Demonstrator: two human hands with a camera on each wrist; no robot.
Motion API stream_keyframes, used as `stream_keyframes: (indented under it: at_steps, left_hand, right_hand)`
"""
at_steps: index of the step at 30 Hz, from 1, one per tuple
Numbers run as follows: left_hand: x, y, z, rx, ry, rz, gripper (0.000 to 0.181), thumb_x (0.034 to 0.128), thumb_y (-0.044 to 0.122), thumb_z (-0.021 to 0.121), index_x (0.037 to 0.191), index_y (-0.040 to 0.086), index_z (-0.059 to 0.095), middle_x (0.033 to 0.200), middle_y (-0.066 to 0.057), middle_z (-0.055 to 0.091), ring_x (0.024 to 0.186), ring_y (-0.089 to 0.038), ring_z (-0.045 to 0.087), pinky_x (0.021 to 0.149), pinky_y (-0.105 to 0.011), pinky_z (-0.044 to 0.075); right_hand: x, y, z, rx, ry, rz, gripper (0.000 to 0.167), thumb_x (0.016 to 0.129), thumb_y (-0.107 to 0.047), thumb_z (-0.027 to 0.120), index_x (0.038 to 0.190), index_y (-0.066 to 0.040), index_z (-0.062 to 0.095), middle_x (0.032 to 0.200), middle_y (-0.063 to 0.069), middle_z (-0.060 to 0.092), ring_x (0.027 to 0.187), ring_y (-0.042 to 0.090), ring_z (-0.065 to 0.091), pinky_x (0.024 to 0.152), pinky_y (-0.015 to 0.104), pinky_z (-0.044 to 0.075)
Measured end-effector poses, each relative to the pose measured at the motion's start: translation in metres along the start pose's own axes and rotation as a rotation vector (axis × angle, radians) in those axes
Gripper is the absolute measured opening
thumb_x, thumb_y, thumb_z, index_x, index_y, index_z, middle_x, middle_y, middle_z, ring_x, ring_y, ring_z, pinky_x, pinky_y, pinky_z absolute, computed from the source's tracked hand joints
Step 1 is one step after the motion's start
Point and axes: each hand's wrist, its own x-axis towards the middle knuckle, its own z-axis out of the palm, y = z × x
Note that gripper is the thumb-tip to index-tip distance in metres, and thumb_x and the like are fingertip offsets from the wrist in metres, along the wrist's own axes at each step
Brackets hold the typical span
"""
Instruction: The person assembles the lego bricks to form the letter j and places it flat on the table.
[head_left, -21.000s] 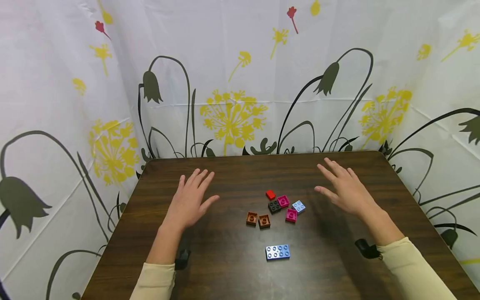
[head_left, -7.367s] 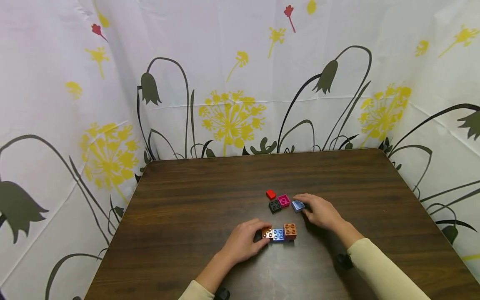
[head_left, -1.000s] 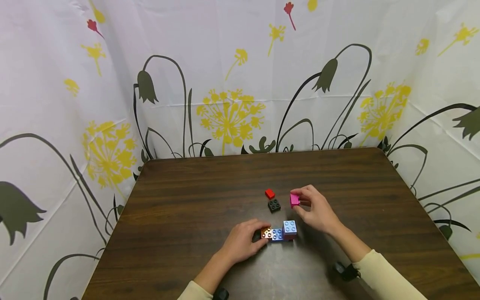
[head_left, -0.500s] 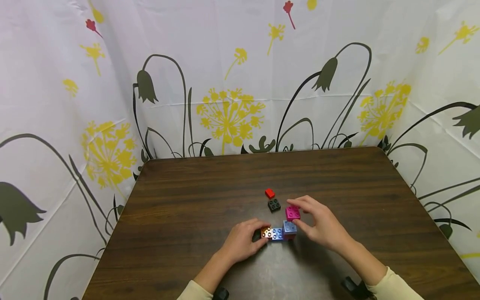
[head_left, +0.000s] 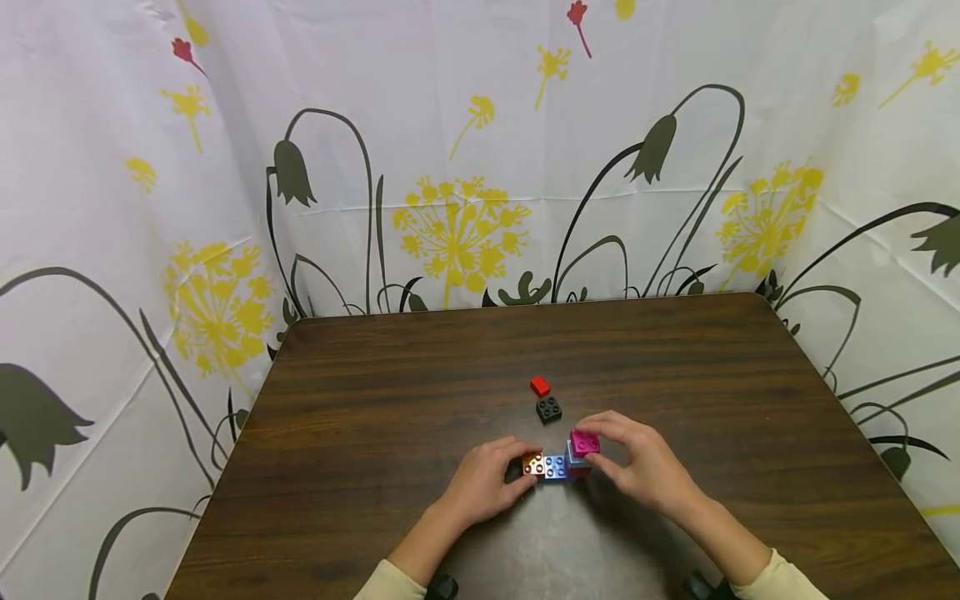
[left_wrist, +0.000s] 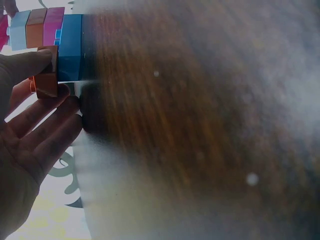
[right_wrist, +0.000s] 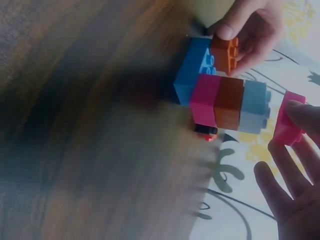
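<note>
A blue eight-stud toy brick [head_left: 555, 468] lies flat on the table. On its left end sits a brown brick [head_left: 532, 464], which my left hand [head_left: 486, 482] pinches between thumb and fingers. On the right end rises a stack: a magenta brick [right_wrist: 205, 100] lowest, a brown brick [right_wrist: 229, 103] on it, and a light blue brick [right_wrist: 253, 107] on top. My right hand [head_left: 647, 462] pinches another magenta brick [right_wrist: 289, 120] just over that stack. The right wrist view shows a small gap between it and the light blue studs.
Behind the stack, a black four-stud brick [head_left: 549, 409] and a small red brick [head_left: 540, 386] lie close together on the dark wooden table [head_left: 375, 392]. A white curtain [head_left: 465, 125] with printed flowers hangs around the table's far and side edges.
The right hand has carried the magenta brick from behind the stack toward the person, to just over the light blue brick. The left hand has stayed on the brown brick.
</note>
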Motion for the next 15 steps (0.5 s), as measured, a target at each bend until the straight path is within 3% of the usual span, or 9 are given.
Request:
stream_keyframes:
  at_steps: [15]
  left_hand:
    - [0.0006,0.0005,0.0001,0.008,0.002,0.005,0.037,0.0882,0.031,0.074,0.122,0.017,0.069,0.104,0.009,0.066,0.092,-0.008,0.063,0.079,-0.032,0.051]
  right_hand:
    - [-0.0045,-0.0003,0.0057,-0.054,-0.024,0.045,0.04,0.075,-0.009,0.085,0.112,-0.018,0.072,0.113,-0.011,0.065,0.104,0.01,0.063,0.085,0.038,0.053]
